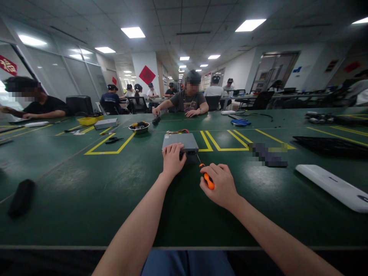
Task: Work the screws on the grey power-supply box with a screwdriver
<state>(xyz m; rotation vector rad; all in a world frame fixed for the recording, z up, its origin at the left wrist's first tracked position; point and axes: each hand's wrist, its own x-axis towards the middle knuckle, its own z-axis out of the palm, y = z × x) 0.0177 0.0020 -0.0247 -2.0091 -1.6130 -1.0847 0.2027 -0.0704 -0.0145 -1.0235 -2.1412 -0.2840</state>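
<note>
Left hand fingers spread, pressing on grey rectangular metal box, 12 o'clock on green bench mat, apparently bracing it. Right hand fingers closed round orange-and-black screwdriver, thin shaft angled toward box's near edge.

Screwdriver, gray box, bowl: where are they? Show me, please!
screwdriver (208,181): head view, on its orange handle
gray box (180,141): head view, on its top
bowl (138,132): head view, on its metal rim
</note>
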